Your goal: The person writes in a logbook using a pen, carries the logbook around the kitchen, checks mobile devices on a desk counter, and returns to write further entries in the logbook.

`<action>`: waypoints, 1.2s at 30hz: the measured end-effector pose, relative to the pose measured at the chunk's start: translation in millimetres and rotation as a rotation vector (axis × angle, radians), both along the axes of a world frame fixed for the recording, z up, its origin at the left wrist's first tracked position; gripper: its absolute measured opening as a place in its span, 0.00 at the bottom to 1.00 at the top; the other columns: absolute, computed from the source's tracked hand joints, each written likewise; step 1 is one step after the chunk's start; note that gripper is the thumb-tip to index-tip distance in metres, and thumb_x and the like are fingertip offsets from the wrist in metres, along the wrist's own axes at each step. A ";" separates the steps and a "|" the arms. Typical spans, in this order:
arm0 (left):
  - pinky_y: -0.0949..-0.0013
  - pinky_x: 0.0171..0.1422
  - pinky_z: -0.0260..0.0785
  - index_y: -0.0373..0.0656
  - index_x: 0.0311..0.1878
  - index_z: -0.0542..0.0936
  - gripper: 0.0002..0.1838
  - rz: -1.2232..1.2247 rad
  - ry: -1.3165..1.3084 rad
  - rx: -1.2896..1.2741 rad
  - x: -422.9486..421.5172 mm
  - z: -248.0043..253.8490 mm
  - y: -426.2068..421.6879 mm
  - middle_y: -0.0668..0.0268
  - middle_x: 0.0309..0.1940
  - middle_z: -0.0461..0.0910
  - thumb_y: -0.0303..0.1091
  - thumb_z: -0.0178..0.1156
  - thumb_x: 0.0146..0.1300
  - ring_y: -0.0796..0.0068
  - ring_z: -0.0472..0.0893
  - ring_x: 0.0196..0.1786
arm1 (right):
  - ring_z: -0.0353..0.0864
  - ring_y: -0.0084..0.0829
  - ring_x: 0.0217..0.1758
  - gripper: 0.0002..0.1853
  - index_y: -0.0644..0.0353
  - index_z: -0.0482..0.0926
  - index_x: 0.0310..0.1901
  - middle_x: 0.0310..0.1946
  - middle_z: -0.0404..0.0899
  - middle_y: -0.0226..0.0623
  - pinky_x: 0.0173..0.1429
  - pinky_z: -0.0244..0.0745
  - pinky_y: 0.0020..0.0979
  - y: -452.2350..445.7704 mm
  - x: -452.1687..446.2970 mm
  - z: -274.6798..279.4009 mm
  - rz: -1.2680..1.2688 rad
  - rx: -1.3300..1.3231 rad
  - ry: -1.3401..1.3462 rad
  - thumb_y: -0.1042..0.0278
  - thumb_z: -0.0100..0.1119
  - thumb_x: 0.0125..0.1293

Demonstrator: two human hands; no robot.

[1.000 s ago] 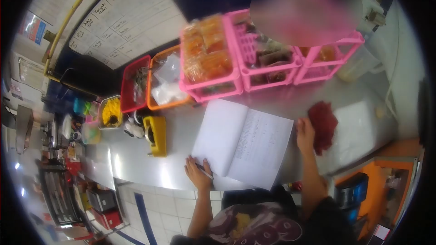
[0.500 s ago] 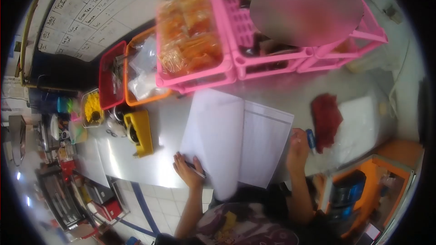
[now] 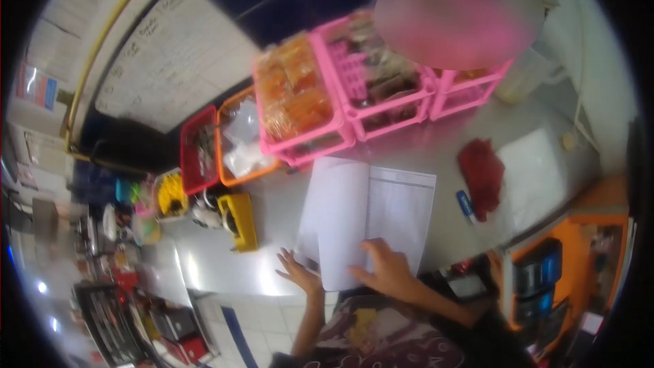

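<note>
An open notebook [image 3: 403, 215] lies on the steel table in front of me, its left page blank-looking and its right page ruled as a table. My left hand [image 3: 300, 275] is at the notebook's lower left edge, fingers spread. A dark slim object, perhaps a pen, shows beside that hand, too blurred to be sure. Over the lower part of the notebook, near the fold, is my right hand [image 3: 390, 269], its thumb and forefinger apart and nothing visible between them.
Behind the notebook stand pink crates [image 3: 306, 143] with packets, an orange basket [image 3: 248, 176] and a red basket [image 3: 199, 150]. A yellow tape dispenser [image 3: 242, 223] sits left. Right are a red cloth [image 3: 482, 180], a blue marker [image 3: 466, 206] and a white plastic-wrapped pack [image 3: 535, 170].
My right hand has moved left from beside the notebook onto its pages. The raised left page now lies flatter. My left hand's fingers have spread, and the camera view has shifted.
</note>
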State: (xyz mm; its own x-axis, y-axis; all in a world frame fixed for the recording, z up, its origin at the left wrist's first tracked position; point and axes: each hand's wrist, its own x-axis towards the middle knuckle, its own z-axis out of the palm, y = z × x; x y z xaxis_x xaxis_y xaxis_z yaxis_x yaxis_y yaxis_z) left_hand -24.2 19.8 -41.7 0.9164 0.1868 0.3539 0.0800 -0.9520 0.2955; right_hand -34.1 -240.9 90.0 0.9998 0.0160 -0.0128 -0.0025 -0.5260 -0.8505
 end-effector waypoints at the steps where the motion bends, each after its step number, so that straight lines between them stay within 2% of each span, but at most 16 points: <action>1: 0.34 0.82 0.32 0.37 0.76 0.59 0.50 -0.027 -0.012 -0.001 7.5 15.2 -7.4 0.48 0.68 0.72 0.61 0.64 0.62 0.48 0.60 0.79 | 0.85 0.45 0.46 0.28 0.58 0.75 0.55 0.48 0.80 0.44 0.45 0.80 0.45 -6.5 -2.7 -1.6 -0.122 0.044 -0.003 0.44 0.67 0.65; 2: 0.34 0.81 0.34 0.37 0.73 0.63 0.48 -0.017 0.182 -0.442 15.4 32.4 -21.7 0.49 0.65 0.74 0.62 0.66 0.59 0.49 0.65 0.76 | 0.84 0.45 0.47 0.25 0.59 0.75 0.54 0.46 0.81 0.43 0.48 0.79 0.44 -14.5 -7.4 -8.5 -0.231 0.080 -0.003 0.47 0.66 0.67; 4: 0.35 0.80 0.41 0.37 0.66 0.71 0.42 -0.361 0.269 -0.558 11.6 71.7 -58.9 0.52 0.62 0.77 0.61 0.67 0.59 0.51 0.73 0.69 | 0.84 0.44 0.46 0.20 0.60 0.75 0.53 0.42 0.81 0.44 0.51 0.77 0.40 -32.7 -17.1 -41.4 -0.449 0.123 -0.054 0.53 0.63 0.70; 5: 0.37 0.80 0.46 0.37 0.61 0.75 0.37 -0.692 0.144 -0.208 6.1 85.2 -78.8 0.53 0.61 0.78 0.59 0.66 0.61 0.52 0.76 0.66 | 0.83 0.41 0.46 0.18 0.61 0.74 0.52 0.41 0.81 0.43 0.51 0.76 0.38 -46.0 -23.6 -55.9 -0.531 0.181 -0.004 0.55 0.61 0.72; 7: 0.39 0.77 0.55 0.40 0.57 0.77 0.29 -0.876 0.269 -0.332 6.4 79.4 -122.1 0.54 0.62 0.77 0.53 0.66 0.63 0.51 0.74 0.68 | 0.83 0.39 0.46 0.17 0.61 0.74 0.51 0.40 0.81 0.43 0.52 0.75 0.36 -64.6 -36.9 -71.6 -0.602 0.230 0.050 0.56 0.59 0.74; 8: 0.39 0.77 0.55 0.40 0.57 0.77 0.29 -0.868 0.269 -0.344 2.5 69.6 -133.4 0.54 0.62 0.77 0.53 0.66 0.63 0.51 0.74 0.68 | 0.83 0.37 0.45 0.17 0.62 0.74 0.51 0.40 0.82 0.44 0.51 0.75 0.36 -70.4 -41.3 -70.7 -0.707 0.277 0.055 0.55 0.58 0.75; 10: 0.42 0.75 0.58 0.41 0.59 0.77 0.30 -1.022 0.316 -0.103 0.1 45.1 -147.6 0.52 0.65 0.76 0.53 0.67 0.62 0.49 0.70 0.71 | 0.83 0.35 0.44 0.17 0.62 0.74 0.52 0.39 0.83 0.44 0.50 0.75 0.35 -81.7 -52.7 -78.7 -0.811 0.312 0.058 0.54 0.57 0.76; 12: 0.41 0.74 0.59 0.42 0.59 0.77 0.29 -1.044 0.292 -0.069 -0.3 44.9 -150.2 0.54 0.66 0.75 0.52 0.67 0.62 0.51 0.70 0.72 | 0.83 0.34 0.42 0.20 0.63 0.72 0.54 0.37 0.85 0.46 0.49 0.75 0.36 -86.5 -63.6 -98.8 -0.818 0.301 0.210 0.53 0.57 0.76; 16: 0.43 0.72 0.60 0.43 0.59 0.77 0.30 -1.086 0.302 -0.078 3.7 34.3 -135.8 0.55 0.67 0.75 0.54 0.68 0.61 0.51 0.70 0.72 | 0.85 0.36 0.41 0.25 0.64 0.70 0.58 0.35 0.86 0.47 0.48 0.76 0.38 -72.0 -55.1 -80.1 -0.812 0.343 0.194 0.52 0.61 0.73; 18: 0.44 0.71 0.60 0.44 0.61 0.77 0.31 -1.031 0.299 -0.079 2.9 34.9 -130.5 0.54 0.68 0.74 0.54 0.68 0.61 0.52 0.69 0.72 | 0.84 0.36 0.41 0.28 0.65 0.68 0.60 0.34 0.86 0.45 0.47 0.77 0.37 -70.2 -48.4 -82.4 -0.764 0.249 0.332 0.52 0.65 0.70; 22: 0.44 0.68 0.61 0.45 0.64 0.74 0.37 -0.983 0.372 -0.035 11.3 49.2 -132.9 0.55 0.71 0.71 0.56 0.70 0.57 0.52 0.68 0.72 | 0.85 0.37 0.40 0.30 0.65 0.70 0.61 0.33 0.86 0.47 0.46 0.77 0.37 -73.5 -38.0 -94.9 -0.786 0.153 0.310 0.51 0.66 0.68; 23: 0.44 0.68 0.61 0.45 0.64 0.74 0.37 -0.980 0.366 -0.037 14.5 54.4 -136.6 0.55 0.71 0.71 0.56 0.70 0.57 0.52 0.68 0.72 | 0.85 0.39 0.39 0.28 0.65 0.73 0.59 0.33 0.86 0.49 0.47 0.77 0.38 -75.3 -35.8 -99.5 -0.806 0.175 0.282 0.51 0.66 0.69; 25: 0.42 0.69 0.60 0.46 0.67 0.72 0.39 -1.018 0.608 0.111 23.3 63.8 -146.4 0.58 0.74 0.68 0.54 0.71 0.54 0.50 0.66 0.72 | 0.86 0.41 0.38 0.26 0.66 0.76 0.56 0.32 0.86 0.50 0.47 0.77 0.39 -81.1 -32.8 -102.9 -0.812 0.194 0.251 0.50 0.65 0.69; 27: 0.42 0.69 0.60 0.45 0.67 0.71 0.40 -1.078 0.539 0.101 26.3 69.0 -158.4 0.58 0.73 0.68 0.52 0.71 0.54 0.49 0.66 0.72 | 0.83 0.33 0.42 0.27 0.70 0.81 0.43 0.31 0.84 0.43 0.48 0.77 0.36 -86.1 -25.7 -101.9 -0.700 0.414 0.282 0.45 0.63 0.69; 31: 0.41 0.70 0.60 0.45 0.69 0.69 0.41 -1.162 0.486 0.052 29.2 62.7 -183.7 0.59 0.71 0.70 0.48 0.70 0.53 0.49 0.65 0.73 | 0.84 0.39 0.43 0.29 0.69 0.83 0.38 0.31 0.84 0.46 0.49 0.76 0.39 -88.2 -13.6 -105.2 -0.661 0.408 0.541 0.41 0.60 0.70; 36: 0.44 0.69 0.63 0.45 0.67 0.70 0.38 -1.094 0.506 -0.164 36.3 49.9 -177.5 0.53 0.66 0.74 0.45 0.70 0.53 0.48 0.69 0.71 | 0.81 0.51 0.37 0.25 0.64 0.82 0.36 0.29 0.81 0.52 0.43 0.73 0.46 -75.2 -14.1 -67.4 -0.456 -0.094 0.277 0.43 0.60 0.69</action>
